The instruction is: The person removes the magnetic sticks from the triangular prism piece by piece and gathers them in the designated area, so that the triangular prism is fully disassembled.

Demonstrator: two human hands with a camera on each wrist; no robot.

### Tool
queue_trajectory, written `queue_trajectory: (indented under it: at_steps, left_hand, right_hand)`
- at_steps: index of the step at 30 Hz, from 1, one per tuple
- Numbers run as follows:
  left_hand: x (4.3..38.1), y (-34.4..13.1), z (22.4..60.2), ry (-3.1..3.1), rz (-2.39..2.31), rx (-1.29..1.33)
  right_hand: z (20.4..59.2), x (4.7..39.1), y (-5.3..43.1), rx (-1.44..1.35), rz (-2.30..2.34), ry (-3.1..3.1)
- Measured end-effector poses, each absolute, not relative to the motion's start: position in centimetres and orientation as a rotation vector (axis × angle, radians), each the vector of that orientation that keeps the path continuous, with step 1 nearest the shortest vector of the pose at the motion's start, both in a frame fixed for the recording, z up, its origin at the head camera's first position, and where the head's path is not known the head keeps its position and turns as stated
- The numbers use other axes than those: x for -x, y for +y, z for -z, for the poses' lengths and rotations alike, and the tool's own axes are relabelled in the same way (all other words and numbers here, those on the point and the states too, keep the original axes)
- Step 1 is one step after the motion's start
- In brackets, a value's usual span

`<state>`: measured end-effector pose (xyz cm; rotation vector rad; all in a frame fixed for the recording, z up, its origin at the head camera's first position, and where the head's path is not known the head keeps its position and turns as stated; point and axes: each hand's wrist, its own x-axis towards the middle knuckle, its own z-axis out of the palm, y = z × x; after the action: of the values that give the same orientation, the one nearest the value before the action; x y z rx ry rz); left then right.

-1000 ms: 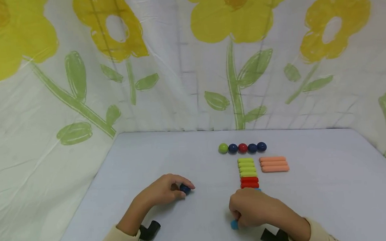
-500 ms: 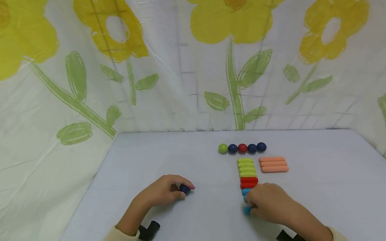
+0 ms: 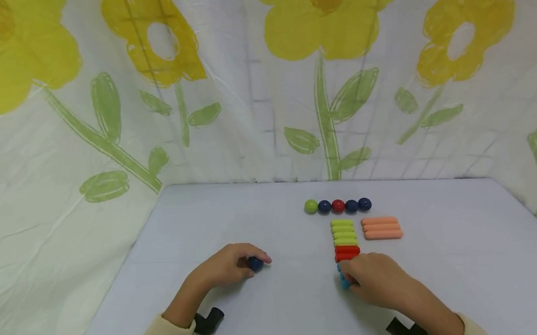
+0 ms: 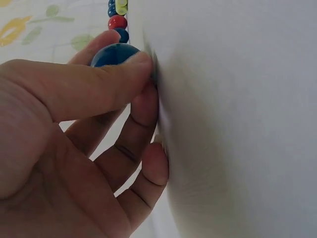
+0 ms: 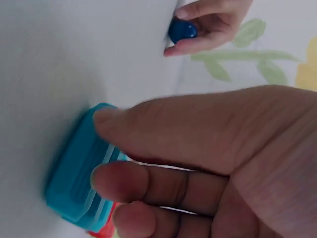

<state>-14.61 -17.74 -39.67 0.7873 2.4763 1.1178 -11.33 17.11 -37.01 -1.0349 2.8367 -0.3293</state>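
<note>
My left hand (image 3: 228,265) rests low over the white table and pinches a dark blue ball (image 3: 256,264) between thumb and fingers. In the left wrist view the thumb lies across that ball (image 4: 113,53). Over the near end of a column of short coloured sticks, my right hand (image 3: 378,279) grips a light blue stick (image 3: 345,285). Up close in the right wrist view, the thumb is at one end of this stick (image 5: 74,171) and fingertips touch its side. Further blue sticks beside it are partly hidden. Two red sticks (image 3: 347,250) and several yellow-green sticks (image 3: 343,233) continue the column away from me.
Three peach sticks (image 3: 382,228) lie side by side to the right of the column. Behind them a row of balls runs across: a green ball (image 3: 311,206), a red ball (image 3: 338,206) and several dark blue ones. A flowered cloth (image 3: 237,88) hangs beyond the table (image 3: 207,211).
My right hand has moved away from me and rightward with the blue stick, from apart in front to against the column's near end. The left hand stays in place, the ball shifting slightly in its fingers.
</note>
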Motion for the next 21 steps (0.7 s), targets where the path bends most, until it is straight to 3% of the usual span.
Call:
queue_trajectory:
  at_steps: [13, 21]
  left_hand:
    - [15.2, -18.1, 40.3, 2.492, -1.159, -0.71]
    - [15.3, -18.2, 40.4, 2.479, -1.18, -0.733]
  right_hand:
    - [36.6, 12.0, 13.9, 1.061, 0.456, 2.836]
    - [36.8, 16.0, 11.8, 1.074, 0.383, 2.836]
